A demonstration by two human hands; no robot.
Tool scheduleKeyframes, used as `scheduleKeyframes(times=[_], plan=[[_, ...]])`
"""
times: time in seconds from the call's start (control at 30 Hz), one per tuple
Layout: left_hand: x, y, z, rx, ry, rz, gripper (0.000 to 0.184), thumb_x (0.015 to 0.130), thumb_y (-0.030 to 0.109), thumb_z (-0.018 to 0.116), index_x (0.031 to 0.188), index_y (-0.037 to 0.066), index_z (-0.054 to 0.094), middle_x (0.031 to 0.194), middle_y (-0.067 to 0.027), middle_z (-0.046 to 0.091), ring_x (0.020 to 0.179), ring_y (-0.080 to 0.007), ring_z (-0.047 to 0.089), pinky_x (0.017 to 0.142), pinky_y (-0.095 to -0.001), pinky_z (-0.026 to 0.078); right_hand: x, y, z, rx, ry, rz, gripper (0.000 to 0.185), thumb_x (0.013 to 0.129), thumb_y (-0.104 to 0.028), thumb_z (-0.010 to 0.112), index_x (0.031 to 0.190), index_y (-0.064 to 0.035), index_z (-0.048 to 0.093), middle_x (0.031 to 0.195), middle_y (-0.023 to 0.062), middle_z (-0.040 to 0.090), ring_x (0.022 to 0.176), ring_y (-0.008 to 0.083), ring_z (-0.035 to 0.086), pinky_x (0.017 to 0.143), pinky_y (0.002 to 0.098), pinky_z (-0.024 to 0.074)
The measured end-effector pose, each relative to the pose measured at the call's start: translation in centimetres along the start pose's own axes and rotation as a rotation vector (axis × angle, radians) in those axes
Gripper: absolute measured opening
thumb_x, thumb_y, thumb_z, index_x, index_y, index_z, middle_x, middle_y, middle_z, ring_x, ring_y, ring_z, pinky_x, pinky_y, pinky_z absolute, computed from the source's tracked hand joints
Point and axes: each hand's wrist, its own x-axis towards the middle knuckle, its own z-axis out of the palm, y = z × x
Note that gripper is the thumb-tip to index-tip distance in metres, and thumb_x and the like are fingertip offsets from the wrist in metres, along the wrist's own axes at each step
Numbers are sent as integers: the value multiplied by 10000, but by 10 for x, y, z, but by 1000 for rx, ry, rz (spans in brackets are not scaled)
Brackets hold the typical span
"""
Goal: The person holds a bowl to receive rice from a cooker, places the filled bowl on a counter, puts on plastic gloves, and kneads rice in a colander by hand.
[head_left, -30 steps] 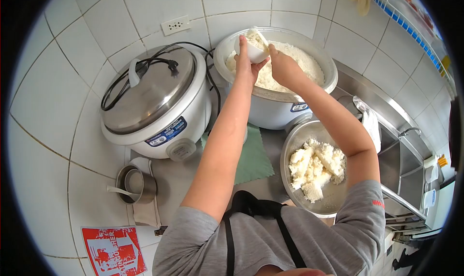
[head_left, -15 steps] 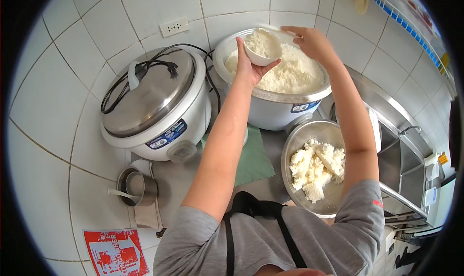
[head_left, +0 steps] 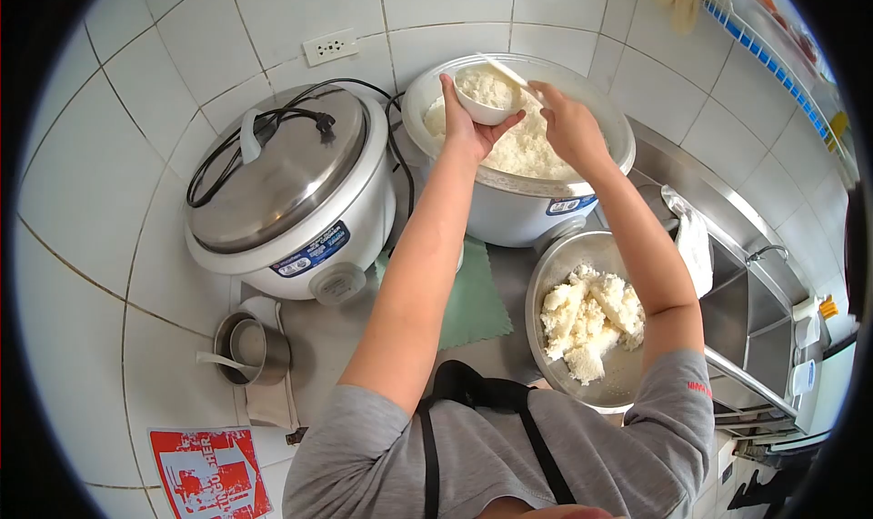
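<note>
A white bowl [head_left: 487, 112] with cooked rice [head_left: 487, 89] in it rests in my left hand [head_left: 466, 130], the fingers wrapped round its side and base. My right hand [head_left: 575, 135] grips a white rice paddle [head_left: 506, 70], whose blade reaches over the bowl's rim. Both hands are above the large uncovered rice cooker [head_left: 514, 211], which holds a lot of loose white rice [head_left: 532, 152]. Nearer my body, a metal basin [head_left: 543, 273] contains clumps of rice [head_left: 587, 314].
Left stands a lidded rice cooker [head_left: 305, 178] with a black cord [head_left: 218, 169] on its lid. A metal pot [head_left: 273, 364] with a white-handled utensil is at lower left. A green cloth [head_left: 475, 301] lies on the counter. Sinks [head_left: 764, 292] are at the right.
My right hand has moved down and slightly nearer my body. The paddle, blurred before, now slants across the bowl's rim. My left hand still holds the bowl in nearly the same place.
</note>
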Motion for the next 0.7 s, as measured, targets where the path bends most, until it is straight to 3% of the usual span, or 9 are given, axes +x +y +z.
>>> scheduleKeyframes(times=[0.1,0.13,0.23,0.43,0.63,0.7], plan=[[-3,0,1,-31,6,98,888,792,754,251,1300,31,341,1208,-217,475,961,-451,567,642,-389,604,34,35,9,-166,-122,270,392,800,-38,479,1180,-133,488,961,177,625,923,348,589,752,465,469],[-5,0,2,-29,4,108,882,795,750,255,1301,32,337,1213,-211,472,968,-443,566,655,-392,602,42,51,17,-334,-281,261,330,801,-75,480,1125,-110,527,978,147,627,938,329,591,744,467,477],[-10,2,3,-20,-1,151,864,805,737,267,1305,35,326,1227,-193,464,987,-422,564,695,-404,595,39,79,42,-525,-673,-48,265,815,-132,494,1066,-129,579,968,110,631,917,303,602,727,442,488],[-9,2,2,-31,-20,165,848,812,726,273,1318,46,306,1247,-180,448,1035,-394,547,742,-429,581,28,55,24,-421,-707,-48,262,840,-225,519,1083,-229,617,977,68,638,912,271,601,766,407,480],[-10,0,4,-31,7,220,896,777,766,298,1295,36,333,1191,-178,495,970,-345,588,696,-381,572,17,77,19,-277,-679,-11,316,844,-251,528,1151,-219,593,1009,85,637,966,273,585,823,388,459],[-12,1,3,-15,-20,197,859,806,736,271,1313,44,313,1234,-182,455,1028,-369,553,740,-421,572,21,83,19,-245,-607,87,303,848,-254,524,1136,-198,598,1022,90,634,985,278,577,831,393,457]])
